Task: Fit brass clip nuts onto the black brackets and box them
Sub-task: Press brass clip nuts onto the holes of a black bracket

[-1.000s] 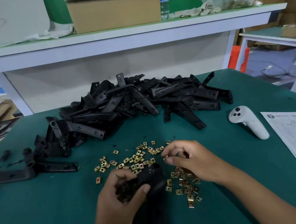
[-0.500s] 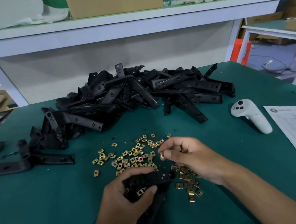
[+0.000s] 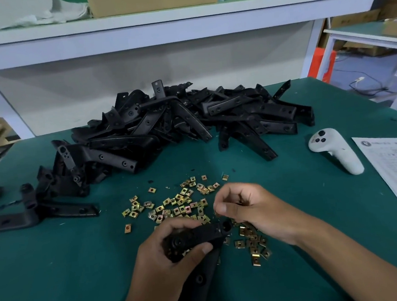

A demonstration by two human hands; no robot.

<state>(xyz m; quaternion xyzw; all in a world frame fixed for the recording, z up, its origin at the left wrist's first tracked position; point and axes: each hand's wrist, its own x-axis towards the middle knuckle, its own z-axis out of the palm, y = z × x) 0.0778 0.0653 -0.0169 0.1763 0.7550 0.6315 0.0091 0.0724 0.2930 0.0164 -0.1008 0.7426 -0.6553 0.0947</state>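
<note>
While our left hand [image 3: 164,258] grips a bracket [image 3: 198,237], our right hand [image 3: 249,208] pinches a nut [image 3: 215,212], which we judge must next slide onto the bracket's end.

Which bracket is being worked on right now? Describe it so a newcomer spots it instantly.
Start at the big pile of black brackets at the back of the green table, then come forward past the scattered brass clip nuts to the near edge. The bracket in question lies there in the left hand. It is the only one held off the table, apart from the pile.
</note>
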